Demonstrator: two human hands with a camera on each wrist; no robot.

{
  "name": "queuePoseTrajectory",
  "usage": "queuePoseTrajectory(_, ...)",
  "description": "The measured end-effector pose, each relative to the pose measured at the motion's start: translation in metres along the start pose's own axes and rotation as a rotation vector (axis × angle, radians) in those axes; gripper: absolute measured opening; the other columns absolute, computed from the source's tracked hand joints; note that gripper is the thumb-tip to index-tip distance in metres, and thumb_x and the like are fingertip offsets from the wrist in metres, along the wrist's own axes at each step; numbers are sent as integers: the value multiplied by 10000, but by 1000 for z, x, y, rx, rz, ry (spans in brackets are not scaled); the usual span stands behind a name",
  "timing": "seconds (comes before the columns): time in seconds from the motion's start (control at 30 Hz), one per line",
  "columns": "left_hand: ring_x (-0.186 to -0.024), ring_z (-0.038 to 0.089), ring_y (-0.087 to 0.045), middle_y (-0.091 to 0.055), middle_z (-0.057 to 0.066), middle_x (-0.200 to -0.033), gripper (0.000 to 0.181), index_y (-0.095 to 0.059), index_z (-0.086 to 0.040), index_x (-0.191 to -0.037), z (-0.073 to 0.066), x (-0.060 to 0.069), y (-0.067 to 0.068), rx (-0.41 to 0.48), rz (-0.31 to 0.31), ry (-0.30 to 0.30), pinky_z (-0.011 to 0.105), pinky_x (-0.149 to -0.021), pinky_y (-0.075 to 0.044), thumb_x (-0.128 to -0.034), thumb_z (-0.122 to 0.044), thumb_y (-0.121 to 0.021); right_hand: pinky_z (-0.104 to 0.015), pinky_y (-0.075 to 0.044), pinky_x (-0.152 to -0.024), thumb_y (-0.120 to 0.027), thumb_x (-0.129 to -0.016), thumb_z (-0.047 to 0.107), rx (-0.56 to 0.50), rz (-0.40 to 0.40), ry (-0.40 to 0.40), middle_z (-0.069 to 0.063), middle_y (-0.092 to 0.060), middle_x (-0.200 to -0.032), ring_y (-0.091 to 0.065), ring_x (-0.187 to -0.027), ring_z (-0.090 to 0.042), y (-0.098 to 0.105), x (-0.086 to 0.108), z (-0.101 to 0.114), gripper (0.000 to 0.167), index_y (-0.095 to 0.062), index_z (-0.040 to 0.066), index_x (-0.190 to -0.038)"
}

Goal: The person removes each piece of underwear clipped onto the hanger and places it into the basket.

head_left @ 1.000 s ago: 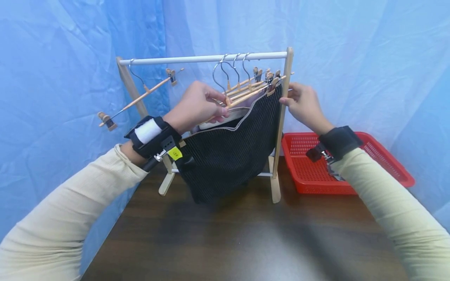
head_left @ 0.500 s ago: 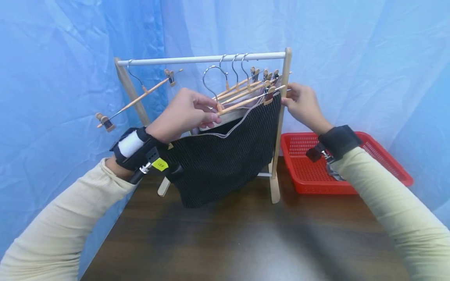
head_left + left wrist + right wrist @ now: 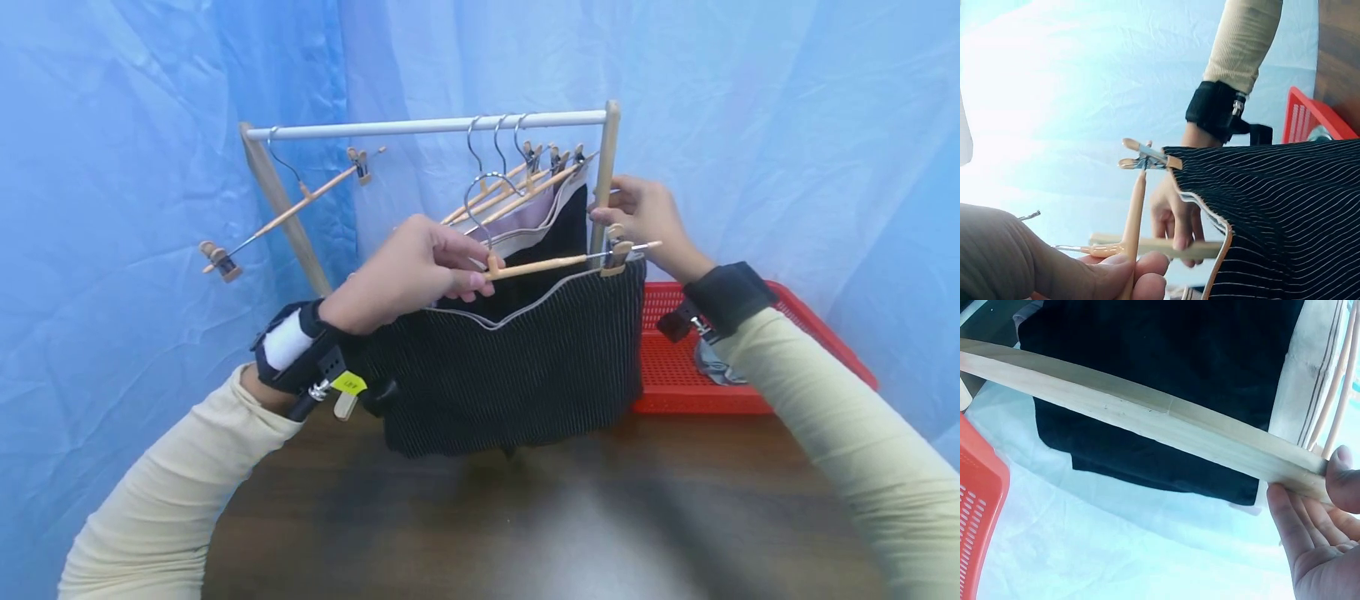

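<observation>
My left hand (image 3: 412, 275) pinches the middle of a wooden clip hanger (image 3: 546, 265), just below its metal hook. From the hanger's clips hangs a black pinstriped garment (image 3: 517, 379) with a pale-edged waist; its left clip is hidden behind my left arm. The hook stands below and in front of the white rail (image 3: 420, 127), apart from it. My right hand (image 3: 647, 218) holds the right wooden post (image 3: 609, 150) of the small clothes rack. In the right wrist view, thumb and fingers lie on opposite sides of that post (image 3: 1166, 422).
Several more clip hangers (image 3: 517, 196) hang at the rail's right, bearing a dark garment (image 3: 573, 221) and a lilac one. A bare clip hanger (image 3: 300, 208) hangs at the left. Right of the rack, a red basket (image 3: 757, 404) holds grey cloth (image 3: 716, 364).
The hanger and pinstriped garment came off the rail, moving left and down, then forward toward me and right. The right hand stays at the post.
</observation>
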State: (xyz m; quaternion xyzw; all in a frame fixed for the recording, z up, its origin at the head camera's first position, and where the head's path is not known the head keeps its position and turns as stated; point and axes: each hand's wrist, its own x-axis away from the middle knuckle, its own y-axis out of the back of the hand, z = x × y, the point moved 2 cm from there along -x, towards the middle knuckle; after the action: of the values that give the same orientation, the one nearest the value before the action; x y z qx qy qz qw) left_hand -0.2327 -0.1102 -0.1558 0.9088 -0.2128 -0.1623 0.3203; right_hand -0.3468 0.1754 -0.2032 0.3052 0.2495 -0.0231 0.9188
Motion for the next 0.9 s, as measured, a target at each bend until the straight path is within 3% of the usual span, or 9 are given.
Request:
queuePoseTrajectory(0.07, -806, 132, -722, -782, 134, -952, 219, -745, 2, -1157, 2, 0, -7, 10, 21, -39, 237, -724, -581, -958, 22, -657, -353, -554, -968, -674, -982, 91, 8, 14, -18, -283, -689, -1234, -691, -1158, -370, 0, 0, 1, 410, -593, -14, -1370)
queuePoseTrajectory(0.17, -815, 140, -724, -778, 137, -965, 213, -748, 14, -1143, 6, -1, -18, 25, 45, -72, 265, -743, -601, -947, 34, -668, -504, -508, -1059, -657, -998, 124, 19, 33, -36, -264, -679, -1272, -657, -1219, -383, -2, -1, 1, 435, -567, 5, -1407)
queuePoseTrajectory(0.23, -826, 151, -724, -776, 128, -970, 208, -754, 4, -1133, 9, -1, -25, 21, 56, -79, 281, -755, -607, -941, 30, -679, -531, -488, -1080, -654, -1002, 142, 28, 38, -36, -255, -679, -1281, -646, -1243, -376, -2, -1, 1, 439, -564, 6, -1410)
queuePoseTrajectory(0.4, -842, 176, -714, -777, 108, -969, 204, -764, -16, -1123, 19, 0, -42, -12, 83, -114, 348, -786, -609, -931, 15, -701, -542, -469, -1103, -661, -1001, 175, 40, 42, -33, -238, -679, -1296, -628, -1278, -363, -2, 0, 0, 446, -568, 9, -1405)
queuePoseTrajectory(0.57, -837, 176, -698, -776, 98, -956, 212, -760, -8, -1137, 30, 2, -56, -20, 97, -133, 281, -762, -584, -940, 17, -686, -530, -476, -1098, -663, -1000, 198, 44, 50, -31, -237, -672, -1306, -628, -1279, -355, 0, 2, 2, 455, -569, 18, -1408)
queuePoseTrajectory(0.9, -820, 140, -696, -785, 40, -942, 225, -777, -74, -1137, 50, 6, -81, -11, 104, -50, 248, -738, -552, -924, -22, -726, -517, -476, -1101, -671, -995, 185, 47, 80, -34, -242, -668, -1311, -630, -1274, -352, 5, 3, 5, 486, -546, 7, -1430)
